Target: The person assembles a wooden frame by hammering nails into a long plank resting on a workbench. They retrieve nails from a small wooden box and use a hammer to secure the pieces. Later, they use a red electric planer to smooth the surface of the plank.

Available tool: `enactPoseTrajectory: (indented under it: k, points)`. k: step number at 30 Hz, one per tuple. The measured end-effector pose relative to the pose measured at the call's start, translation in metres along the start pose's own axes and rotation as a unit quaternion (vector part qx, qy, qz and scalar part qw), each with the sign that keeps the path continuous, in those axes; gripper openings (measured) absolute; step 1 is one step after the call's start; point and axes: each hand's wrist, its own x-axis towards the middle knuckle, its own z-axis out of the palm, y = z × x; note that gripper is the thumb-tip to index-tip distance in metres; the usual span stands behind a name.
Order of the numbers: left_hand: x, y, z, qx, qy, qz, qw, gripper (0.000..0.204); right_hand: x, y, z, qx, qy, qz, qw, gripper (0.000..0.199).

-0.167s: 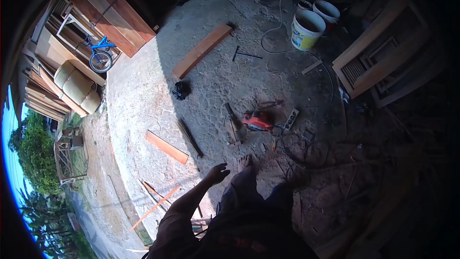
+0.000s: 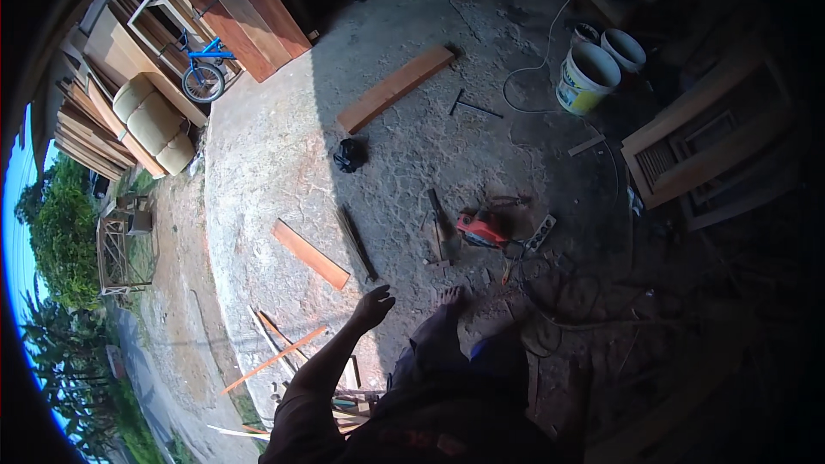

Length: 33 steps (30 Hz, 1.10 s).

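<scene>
Though shadow hides the right hand, its state unclear, the left hand [image 2: 374, 307] is empty, fingers parted. One electric planer [image 2: 482, 228] lies ahead.

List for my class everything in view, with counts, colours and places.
Thick plank: 1, brown, upper middle
Flat board: 1, orange, left of centre
Slender strip: 1, dark, beside flat board
Thin lath: 1, orange, lower left
T-shaped tool: 1, dark, upper middle
Power tool: 1, red, near centre
Power strip: 1, pale, right of centre
Buckets: at least 2, whitish, upper right
Lumpy bundle: 1, black, above centre
Bicycle: 1, blue, upper left
Rolled pad: 1, beige, left
Leaning boards: several, brown, upper left
Wooden frames: at least 2, brown, right
Trees: several, green, left
Smaller items: too dim to count
Bare foot: 1 clear, shaded, lower middle
Left hand: 1, shaded, lower middle, fingers bent
Right hand: too dark to make out
</scene>
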Motion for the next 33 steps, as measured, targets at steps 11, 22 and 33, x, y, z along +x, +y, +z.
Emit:
enactPoseTrajectory:
  k: [11,22,33]
  points:
    - [-0.075,-0.079,-0.031,-0.191,0.063,-0.200,0.959,0.056,0.099,-0.101,0.169,-0.049,-0.295,-0.029,0.954,0.044]
    - [0.067,-0.181,-0.019,-0.181,-0.042,-0.078,0.979,0.070,0.235,-0.295,0.385,-0.077,-0.354,-0.114,0.925,0.047]
    - [0.204,-0.199,-0.157,-0.081,-0.195,0.036,0.977,0.073,0.347,-0.512,0.788,0.015,-0.426,-0.092,0.900,0.041]
